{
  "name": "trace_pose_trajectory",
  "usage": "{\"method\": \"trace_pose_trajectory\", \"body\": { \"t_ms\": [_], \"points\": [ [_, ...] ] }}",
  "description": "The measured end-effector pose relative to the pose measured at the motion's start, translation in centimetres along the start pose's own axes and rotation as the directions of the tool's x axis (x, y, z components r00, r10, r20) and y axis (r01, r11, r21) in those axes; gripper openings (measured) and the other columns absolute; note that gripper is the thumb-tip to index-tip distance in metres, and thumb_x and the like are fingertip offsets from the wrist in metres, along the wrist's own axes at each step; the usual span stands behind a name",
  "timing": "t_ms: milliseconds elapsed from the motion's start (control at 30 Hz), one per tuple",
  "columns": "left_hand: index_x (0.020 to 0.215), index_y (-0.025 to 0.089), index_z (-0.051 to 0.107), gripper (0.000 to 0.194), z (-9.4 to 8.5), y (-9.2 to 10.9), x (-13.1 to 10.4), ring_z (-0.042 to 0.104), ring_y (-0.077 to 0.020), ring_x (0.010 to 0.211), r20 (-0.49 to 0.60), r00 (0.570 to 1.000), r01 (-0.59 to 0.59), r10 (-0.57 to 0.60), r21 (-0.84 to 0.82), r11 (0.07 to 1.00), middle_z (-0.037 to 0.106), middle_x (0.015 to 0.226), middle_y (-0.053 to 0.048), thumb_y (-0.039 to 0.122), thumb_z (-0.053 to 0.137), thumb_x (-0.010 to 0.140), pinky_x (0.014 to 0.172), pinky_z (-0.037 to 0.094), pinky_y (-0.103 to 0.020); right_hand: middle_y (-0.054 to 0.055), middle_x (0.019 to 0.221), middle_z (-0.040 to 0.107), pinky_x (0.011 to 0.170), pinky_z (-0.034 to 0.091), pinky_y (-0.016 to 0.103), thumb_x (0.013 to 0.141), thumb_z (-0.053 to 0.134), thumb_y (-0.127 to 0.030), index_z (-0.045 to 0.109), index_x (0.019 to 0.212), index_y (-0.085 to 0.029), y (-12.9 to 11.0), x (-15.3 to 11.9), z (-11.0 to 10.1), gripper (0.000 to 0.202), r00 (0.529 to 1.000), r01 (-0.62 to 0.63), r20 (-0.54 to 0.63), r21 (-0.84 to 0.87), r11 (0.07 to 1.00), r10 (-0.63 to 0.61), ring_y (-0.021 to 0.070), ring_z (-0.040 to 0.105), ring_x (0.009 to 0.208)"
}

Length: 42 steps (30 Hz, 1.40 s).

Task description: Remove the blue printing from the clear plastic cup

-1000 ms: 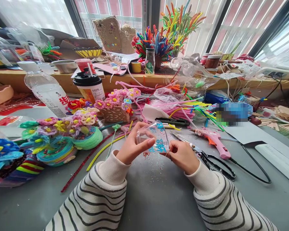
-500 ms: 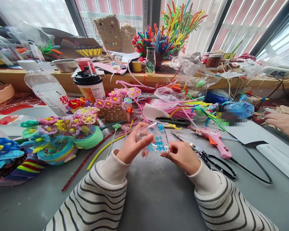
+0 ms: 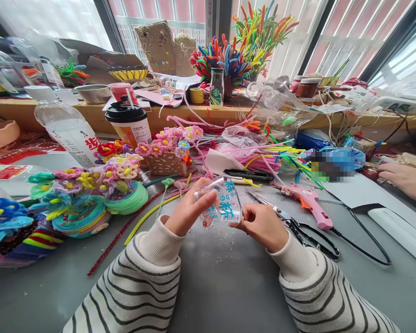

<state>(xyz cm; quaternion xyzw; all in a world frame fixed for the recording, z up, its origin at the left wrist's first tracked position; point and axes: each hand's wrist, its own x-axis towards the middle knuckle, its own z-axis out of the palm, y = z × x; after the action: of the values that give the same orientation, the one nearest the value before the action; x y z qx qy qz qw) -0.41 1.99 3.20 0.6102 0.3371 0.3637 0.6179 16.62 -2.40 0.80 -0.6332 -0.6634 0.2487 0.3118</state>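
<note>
A clear plastic cup with blue print (image 3: 229,200) lies tilted between my hands above the grey table (image 3: 225,286). My left hand (image 3: 190,208) is wrapped round its left end, thumb across the side. At the right end, my right hand (image 3: 261,223) is closed, its fingers pinching a thin dark strand (image 3: 241,213) at the cup's edge. Right of that hand lie scissors (image 3: 298,231) with black handles and a pink glue gun (image 3: 310,203). Small glittery bits are scattered on the table beneath the cup.
Coiled pots with fluffy flowers (image 3: 126,196) stand at the left, behind them a bottle (image 3: 69,129) and a lidded paper cup (image 3: 131,125). Pipe cleaners (image 3: 260,157) and a black cutter (image 3: 251,175) lie beyond my hands. Another person's hand (image 3: 405,180) is at the far right.
The cup has turned about its length, so its blue print shows differently. My left hand has shifted slightly left; my right hand has barely moved.
</note>
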Motion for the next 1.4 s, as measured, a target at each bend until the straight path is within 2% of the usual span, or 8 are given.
{"method": "trace_pose_trajectory", "body": {
  "t_ms": [100,267,533,700,833,1067,1400],
  "points": [
    [0.086,0.016,0.040,0.051,0.01,0.05,-0.01,0.044,-0.0057,0.037,0.008,1.000,0.009,-0.009,-0.010,1.000,0.053,0.060,0.003,0.059,0.054,0.062,0.030,0.034,-0.017,-0.005,0.037,0.034,0.039,0.025,0.020,0.059,0.055,-0.061,0.029,0.040,-0.020,0.18,-0.06,0.07,0.052,1.000,0.000,-0.003,0.013,1.000,0.000,0.0065,0.028,0.039],
    [0.086,0.017,0.040,0.051,0.06,-0.02,0.02,0.043,-0.0052,0.034,-0.003,1.000,0.006,-0.007,-0.046,0.999,0.052,0.058,0.003,0.061,0.053,0.063,0.029,0.034,-0.017,-0.004,0.038,0.038,0.040,0.028,0.020,0.064,0.048,-0.064,0.028,0.041,-0.021,0.44,-0.09,0.21,0.053,0.999,0.022,0.029,0.052,0.998,-0.024,0.0076,0.035,0.039],
    [0.080,0.017,0.039,0.047,0.25,0.20,-0.02,0.044,-0.0055,0.036,0.044,0.999,0.011,-0.008,-0.055,0.998,0.053,0.058,0.002,0.059,0.053,0.065,0.030,0.033,-0.017,-0.004,0.037,0.039,0.040,0.026,0.020,0.063,0.046,-0.067,0.031,0.041,-0.020,0.35,-0.03,0.28,0.054,0.998,0.064,0.011,-0.023,0.998,-0.063,0.0075,0.032,0.039],
    [0.083,0.017,0.040,0.049,0.36,0.31,-0.02,0.043,-0.0058,0.035,0.017,1.000,0.016,-0.015,-0.082,0.997,0.052,0.056,0.003,0.060,0.053,0.063,0.030,0.033,-0.018,-0.001,0.040,0.047,0.045,0.030,0.022,0.068,0.043,-0.060,0.034,0.042,-0.020,0.52,-0.01,0.35,0.049,0.998,0.033,0.050,-0.001,0.999,-0.033,0.0091,0.038,0.041],
    [0.083,0.017,0.042,0.049,0.45,0.30,0.02,0.042,-0.0062,0.033,0.051,0.998,0.032,-0.027,-0.096,0.995,0.053,0.055,0.003,0.061,0.053,0.062,0.029,0.032,-0.019,-0.003,0.040,0.041,0.043,0.028,0.021,0.064,0.049,-0.058,0.032,0.043,-0.020,0.50,0.03,0.38,0.046,0.998,0.044,0.033,-0.006,0.999,-0.044,0.0086,0.035,0.042],
    [0.082,0.017,0.045,0.046,0.26,0.02,0.06,0.043,-0.0069,0.032,0.076,0.997,0.031,-0.022,-0.128,0.991,0.055,0.054,0.002,0.059,0.053,0.064,0.029,0.031,-0.019,-0.005,0.038,0.038,0.042,0.027,0.020,0.065,0.054,-0.043,0.032,0.041,-0.020,0.70,0.00,0.50,0.039,0.996,0.087,-0.032,-0.013,0.996,-0.088,0.0079,0.033,0.040],
    [0.080,0.018,0.043,0.044,0.15,-0.16,0.03,0.042,-0.0068,0.032,0.121,0.992,0.042,-0.026,-0.138,0.990,0.057,0.055,0.001,0.059,0.051,0.065,0.029,0.029,-0.019,-0.005,0.040,0.041,0.041,0.028,0.020,0.065,0.056,-0.039,0.034,0.045,-0.020,0.90,0.07,0.49,0.035,0.995,0.080,-0.048,-0.029,0.996,-0.082,0.0080,0.034,0.041]
  ]
}}
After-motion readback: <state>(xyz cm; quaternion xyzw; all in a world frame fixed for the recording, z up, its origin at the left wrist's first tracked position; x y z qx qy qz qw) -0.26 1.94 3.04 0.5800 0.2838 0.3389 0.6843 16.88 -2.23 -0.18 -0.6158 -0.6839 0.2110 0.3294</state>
